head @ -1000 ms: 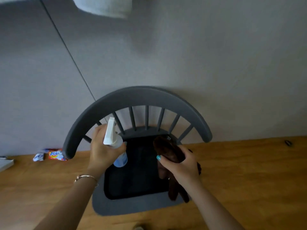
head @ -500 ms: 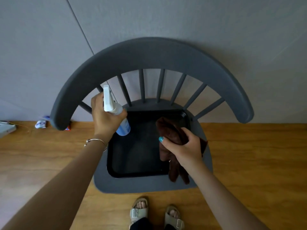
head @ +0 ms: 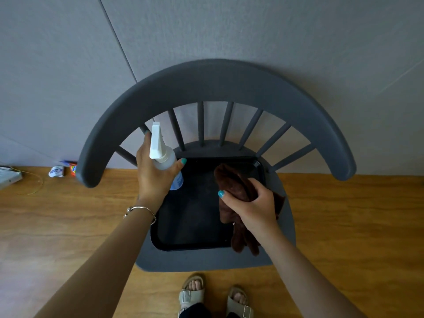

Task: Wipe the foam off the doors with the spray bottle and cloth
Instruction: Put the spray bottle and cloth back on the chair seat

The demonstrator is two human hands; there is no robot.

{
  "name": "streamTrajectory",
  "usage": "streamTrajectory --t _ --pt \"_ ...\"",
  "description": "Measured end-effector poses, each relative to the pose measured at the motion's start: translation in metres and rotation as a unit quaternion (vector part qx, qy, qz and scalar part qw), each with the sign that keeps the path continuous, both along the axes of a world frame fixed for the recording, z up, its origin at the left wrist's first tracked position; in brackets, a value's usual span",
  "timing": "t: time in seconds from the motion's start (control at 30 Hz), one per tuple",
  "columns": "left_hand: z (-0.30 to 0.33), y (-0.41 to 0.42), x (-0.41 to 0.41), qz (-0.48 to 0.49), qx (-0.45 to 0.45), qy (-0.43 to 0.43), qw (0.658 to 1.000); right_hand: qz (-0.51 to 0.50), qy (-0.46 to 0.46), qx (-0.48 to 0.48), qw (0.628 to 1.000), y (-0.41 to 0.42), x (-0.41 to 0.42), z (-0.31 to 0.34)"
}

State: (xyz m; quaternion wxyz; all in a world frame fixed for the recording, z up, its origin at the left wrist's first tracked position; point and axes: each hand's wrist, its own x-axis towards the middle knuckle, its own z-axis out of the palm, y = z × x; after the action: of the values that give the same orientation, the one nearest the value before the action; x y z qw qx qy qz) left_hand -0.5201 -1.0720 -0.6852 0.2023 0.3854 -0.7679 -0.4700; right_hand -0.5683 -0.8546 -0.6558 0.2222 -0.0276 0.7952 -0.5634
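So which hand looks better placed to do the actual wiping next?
The right hand, probably: it already grips the brown cloth over the black tray. The left hand is busy holding the spray bottle.

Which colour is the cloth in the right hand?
Dark brown cloth, seen in the head view.
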Motion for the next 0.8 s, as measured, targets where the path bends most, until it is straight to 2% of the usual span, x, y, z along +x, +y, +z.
streamTrajectory --t 0.13,0.2,0.27,0.3,0.37,0.4,0.47,0.63,0.8 --pt "0.004 0.027 0.026 0.026 -0.088 -0.014 0.996 0.013 0.026 0.009 1.0 0.004 0.004 0.002" --pt "0.015 0.057 0.045 0.045 -0.132 0.026 0.99 0.012 0.045 0.017 0.999 0.006 0.011 0.004" --pt "0.028 0.084 0.062 0.029 -0.124 0.073 0.989 0.009 0.083 0.024 0.996 0.008 0.018 0.005" --pt "0.033 0.095 0.068 0.007 -0.085 0.083 0.993 0.007 0.11 0.027 0.994 0.01 0.021 0.005" --pt "0.044 0.114 0.071 -0.046 0.065 0.073 0.994 0.002 0.164 0.032 0.986 0.011 0.027 0.005" --pt "0.049 0.122 0.07 -0.071 0.139 0.066 0.986 -0.001 0.183 0.028 0.983 0.011 0.029 0.006" --pt "0.055 0.13 0.063 -0.112 0.221 0.073 0.966 -0.001 0.207 0.009 0.978 0.012 0.033 0.007" --pt "0.064 0.121 0.044 -0.146 0.198 0.121 0.962 0.017 0.14 -0.03 0.99 0.017 0.031 0.007" --pt "0.065 0.111 0.041 -0.182 0.117 0.135 0.967 0.118 0.048 -0.059 0.99 0.03 0.012 0.025"
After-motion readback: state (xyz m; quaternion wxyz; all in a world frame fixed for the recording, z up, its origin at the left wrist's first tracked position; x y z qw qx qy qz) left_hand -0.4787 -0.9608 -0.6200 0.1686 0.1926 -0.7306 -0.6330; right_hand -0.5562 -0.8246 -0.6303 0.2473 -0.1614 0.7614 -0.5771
